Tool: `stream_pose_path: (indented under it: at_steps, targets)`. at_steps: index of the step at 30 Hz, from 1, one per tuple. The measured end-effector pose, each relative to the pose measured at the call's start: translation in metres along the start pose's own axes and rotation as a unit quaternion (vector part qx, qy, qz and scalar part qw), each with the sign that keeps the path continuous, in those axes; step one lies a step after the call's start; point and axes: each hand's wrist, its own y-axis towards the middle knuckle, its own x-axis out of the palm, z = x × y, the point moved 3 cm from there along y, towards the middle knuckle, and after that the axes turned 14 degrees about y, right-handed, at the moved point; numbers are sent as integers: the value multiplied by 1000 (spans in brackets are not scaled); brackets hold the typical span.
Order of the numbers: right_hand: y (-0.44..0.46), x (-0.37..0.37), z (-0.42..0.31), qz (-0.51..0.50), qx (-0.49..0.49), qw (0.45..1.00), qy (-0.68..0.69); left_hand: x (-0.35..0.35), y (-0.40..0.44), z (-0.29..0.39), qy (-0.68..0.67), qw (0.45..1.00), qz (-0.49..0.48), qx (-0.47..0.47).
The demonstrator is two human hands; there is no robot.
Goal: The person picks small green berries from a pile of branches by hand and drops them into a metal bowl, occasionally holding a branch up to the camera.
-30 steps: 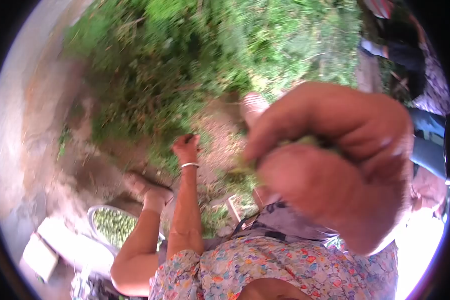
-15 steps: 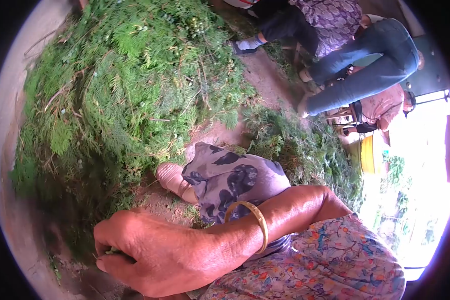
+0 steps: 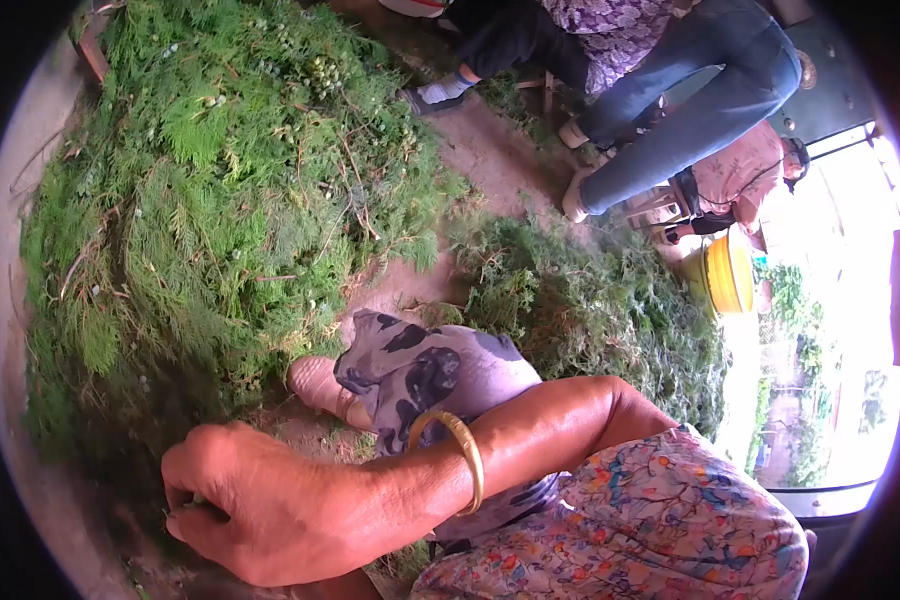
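My right hand (image 3: 280, 510), with a gold bangle (image 3: 462, 455) on its wrist, is closed at the lower left. Thumb and bent index finger come together around a small gap. A tiny greenish bit shows there, too small to name. Beyond the hand, a large heap of green conifer branches (image 3: 240, 190), with flat scaly sprays and small pale cones, covers the floor. Below the wrist, a strip of skin (image 3: 345, 587) at the bottom edge seems to belong to my left arm; its fingers are hidden.
My patterned trouser leg (image 3: 440, 375) and pink sandal (image 3: 315, 383) are behind the arm. More branches (image 3: 590, 300) lie right of a bare dirt strip (image 3: 495, 150). One person in jeans (image 3: 680, 130) stands; others sit nearby. A yellow tub (image 3: 727, 275) is by the bright opening.
The whole view has shifted, so the heap and people appear further left and slightly higher. My right hand appears a little further left, still closed in the same pinch.
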Motion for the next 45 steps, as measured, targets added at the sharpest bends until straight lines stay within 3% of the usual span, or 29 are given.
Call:
stream_pose_path:
  at_steps: [2,3,5,6,8,9,10,11,13,15,16,18,19,21,22,23,26,29,34,38,41,42,43,44,45]
  targets:
    - [2,-11,-7,6,20,1000,-22,-1,0,-1,5,1000,-2,5]
    - [2,-14,-8,78,-16,997,-5,-4,-2,-2,10,1000,3,8]
    - [10,-29,-26,24,158,987,-36,-11,-6,-7,33,999,23,10]
    - [9,-30,-16,91,86,992,-29,-11,-5,-11,47,998,33,11]
    - [9,-33,-15,211,124,969,30,-1,4,-16,100,993,56,28]
    - [19,-47,-15,82,-6,937,-340,6,9,-18,137,988,65,36]
    - [15,-55,-12,74,2,976,-205,8,16,-30,183,974,82,108]
    - [12,-48,-7,60,1,978,198,13,17,-31,229,947,92,204]
    - [12,-61,-7,139,66,976,155,29,18,-32,302,922,123,209]
    - [13,-64,-5,129,73,980,136,45,21,-30,401,872,165,226]
    - [13,-65,-5,124,78,983,113,52,23,-32,401,872,166,225]
    - [13,-65,-6,125,78,984,101,64,33,-41,550,809,147,146]
    - [14,-64,-6,128,78,985,90,65,37,-43,548,810,149,147]
    - [14,-65,-6,131,73,983,103,70,40,-49,619,757,120,172]
    - [14,-67,-5,138,70,981,119,68,37,-39,584,793,94,150]
    - [14,-70,-4,137,71,981,119,69,40,-35,583,793,94,148]
    - [13,-76,-3,78,89,985,125,75,41,-6,461,856,114,206]
    - [13,-78,0,75,97,985,121,87,55,8,449,831,180,276]
    - [16,-70,13,85,30,977,193,103,76,-2,548,801,80,228]
    - [19,-68,8,51,71,977,196,103,67,-11,555,795,56,239]
    - [16,-59,3,76,102,988,89,81,51,-11,558,775,56,291]
    - [16,-56,5,104,95,983,118,64,46,-18,368,910,0,189]
    - [16,-51,9,129,91,976,150,48,36,-26,151,984,-48,78]
    - [15,-55,7,114,92,983,114,30,18,-24,-1,998,-50,34]
    - [15,-54,8,97,100,982,125,11,1,-26,-4,999,-30,28]
